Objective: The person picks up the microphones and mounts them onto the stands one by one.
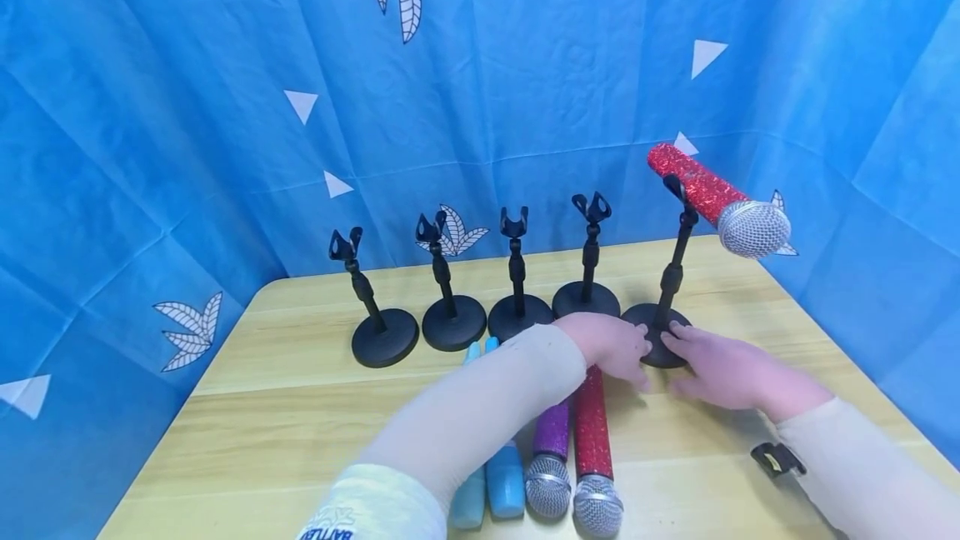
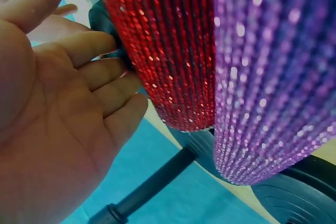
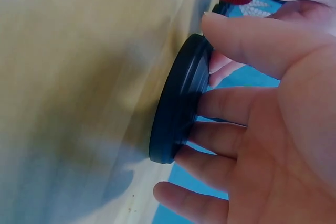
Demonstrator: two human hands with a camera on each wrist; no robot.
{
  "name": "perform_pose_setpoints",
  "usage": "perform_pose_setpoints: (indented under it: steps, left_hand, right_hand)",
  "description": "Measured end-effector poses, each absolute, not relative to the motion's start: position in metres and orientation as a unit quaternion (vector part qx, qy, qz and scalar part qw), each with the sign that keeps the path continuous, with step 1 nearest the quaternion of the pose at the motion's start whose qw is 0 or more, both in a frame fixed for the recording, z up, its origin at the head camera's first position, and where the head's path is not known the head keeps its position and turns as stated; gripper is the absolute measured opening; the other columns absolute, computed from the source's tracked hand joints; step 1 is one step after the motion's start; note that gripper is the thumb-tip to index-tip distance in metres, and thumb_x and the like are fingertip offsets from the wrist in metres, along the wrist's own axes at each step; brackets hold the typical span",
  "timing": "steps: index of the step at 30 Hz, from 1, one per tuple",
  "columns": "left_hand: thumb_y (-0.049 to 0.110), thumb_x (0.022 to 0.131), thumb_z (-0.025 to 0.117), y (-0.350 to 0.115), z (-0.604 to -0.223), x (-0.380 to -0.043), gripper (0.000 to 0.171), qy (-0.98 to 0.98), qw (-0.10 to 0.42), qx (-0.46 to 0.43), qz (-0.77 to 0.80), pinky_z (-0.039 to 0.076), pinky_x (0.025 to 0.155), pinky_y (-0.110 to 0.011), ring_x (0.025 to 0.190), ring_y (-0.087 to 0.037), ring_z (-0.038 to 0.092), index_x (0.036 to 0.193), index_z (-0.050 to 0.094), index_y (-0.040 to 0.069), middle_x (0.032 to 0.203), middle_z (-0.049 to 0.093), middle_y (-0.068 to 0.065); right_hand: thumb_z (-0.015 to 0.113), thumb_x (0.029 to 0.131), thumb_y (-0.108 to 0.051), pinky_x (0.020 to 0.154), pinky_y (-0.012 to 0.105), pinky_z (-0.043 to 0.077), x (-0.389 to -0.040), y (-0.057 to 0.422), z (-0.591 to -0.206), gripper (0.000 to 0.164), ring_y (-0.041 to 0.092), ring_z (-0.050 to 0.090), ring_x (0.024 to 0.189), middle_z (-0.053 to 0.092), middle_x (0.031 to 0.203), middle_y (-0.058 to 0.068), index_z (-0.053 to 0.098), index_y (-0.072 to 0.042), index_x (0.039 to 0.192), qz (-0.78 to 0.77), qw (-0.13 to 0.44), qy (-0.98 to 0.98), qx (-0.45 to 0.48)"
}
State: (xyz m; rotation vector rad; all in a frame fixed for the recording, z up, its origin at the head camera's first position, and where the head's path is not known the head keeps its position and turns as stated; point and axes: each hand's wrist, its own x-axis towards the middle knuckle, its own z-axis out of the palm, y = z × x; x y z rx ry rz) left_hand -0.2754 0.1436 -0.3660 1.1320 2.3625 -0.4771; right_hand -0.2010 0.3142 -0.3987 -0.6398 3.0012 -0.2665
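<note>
On the far right microphone stand (image 1: 671, 277), a red glittery microphone (image 1: 701, 186) with a silver mesh head sits tilted in the clip. My right hand (image 1: 738, 369) touches the right side of that stand's round black base (image 3: 181, 103), its fingers nearly straight on the base. From the other side my left hand (image 1: 611, 346) reaches over, fingertips at the base's left edge; its palm (image 2: 58, 114) shows in the left wrist view. Below my left arm lie another red microphone (image 1: 592, 432) and a purple microphone (image 1: 552, 432), heads toward me.
Two light blue microphones or handles (image 1: 505, 482) lie left of the purple one, partly under my left sleeve. Several stands with bare clips, such as the leftmost stand (image 1: 385, 338), line the back of the wooden table (image 1: 300, 423). A blue curtain (image 1: 525, 65) hangs behind.
</note>
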Motion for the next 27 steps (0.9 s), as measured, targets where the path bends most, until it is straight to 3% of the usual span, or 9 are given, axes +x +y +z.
perform_pose_setpoints:
  steps: [8, 16, 27]
  left_hand:
    - [0.067, 0.098, 0.047, 0.157, -0.364, -0.294, 0.064, 0.876, 0.251, 0.382, -0.153, 0.018, 0.12, -0.032, 0.15, -0.003, 0.014, 0.155, 0.029, 0.046, 0.165, 0.009, 0.023]
    - [0.063, 0.1, 0.047, 0.16, -0.363, -0.308, 0.061, 0.89, 0.241, 0.363, -0.134, 0.019, 0.119, -0.029, 0.149, 0.0, 0.017, 0.155, 0.034, 0.042, 0.164, 0.016, 0.022]
    - [0.057, 0.103, 0.046, 0.166, -0.366, -0.322, 0.058, 0.898, 0.239, 0.343, -0.136, 0.018, 0.119, -0.027, 0.149, -0.002, 0.018, 0.157, 0.031, 0.04, 0.165, 0.015, 0.019]
  right_hand:
    - [0.072, 0.091, -0.031, 0.099, 0.065, 0.042, -0.222, 0.322, -0.395, 0.065, 0.058, 0.049, 0.123, 0.044, 0.141, 0.041, 0.054, 0.011, 0.137, -0.067, 0.065, 0.98, -0.176]
    - [0.067, 0.092, -0.026, 0.098, 0.066, 0.042, -0.246, 0.323, -0.392, 0.063, 0.06, 0.049, 0.122, 0.039, 0.144, 0.041, 0.051, 0.009, 0.141, -0.078, 0.083, 0.982, -0.15]
    - [0.063, 0.097, -0.027, 0.102, 0.067, 0.038, -0.265, 0.324, -0.39, 0.063, 0.062, 0.042, 0.127, 0.033, 0.147, 0.042, 0.045, 0.01, 0.145, -0.107, 0.103, 0.979, -0.138]
